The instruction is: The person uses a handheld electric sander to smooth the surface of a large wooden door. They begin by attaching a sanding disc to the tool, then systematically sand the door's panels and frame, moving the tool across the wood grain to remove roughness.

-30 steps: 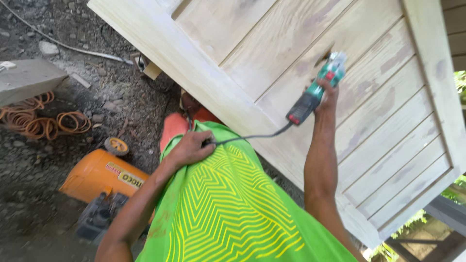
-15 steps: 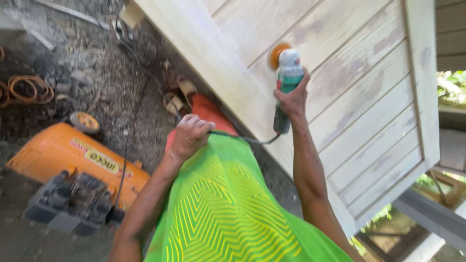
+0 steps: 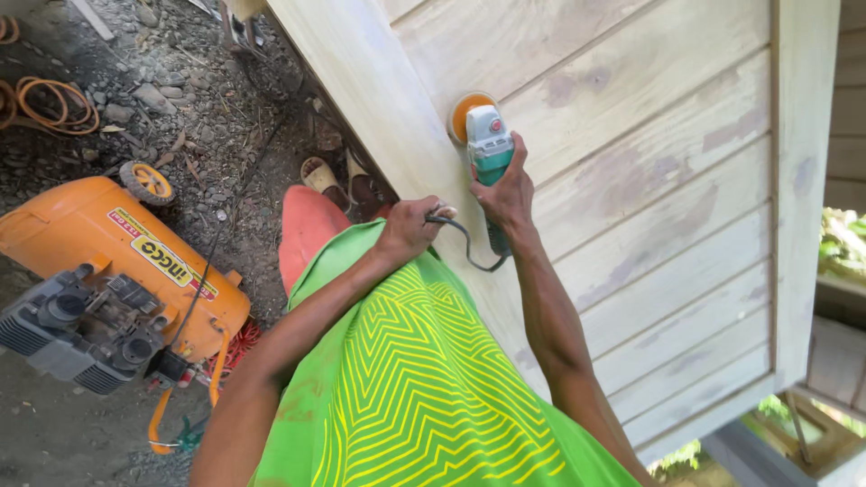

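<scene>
My right hand [image 3: 508, 188] grips a teal and grey angle grinder [image 3: 488, 149] with an orange sanding disc [image 3: 469, 110] pressed on a pale slatted wooden door panel [image 3: 649, 171]. My left hand [image 3: 410, 230] is closed on the grinder's black power cord [image 3: 465, 243], close to my green and yellow patterned shirt [image 3: 424, 388]. The panel leans in front of me and its thick frame edge [image 3: 379, 99] runs diagonally.
An orange air compressor [image 3: 108, 271] with a grey motor and small wheel stands on gravel at the left. A coiled orange hose [image 3: 54, 104] lies at the far left. Sandalled feet [image 3: 343, 180] show below the panel edge. Timber pieces lie at the bottom right.
The grinder has moved up and left across the panel. My left hand has shifted right and now holds the cord near the grinder. The view has swung right over the ground.
</scene>
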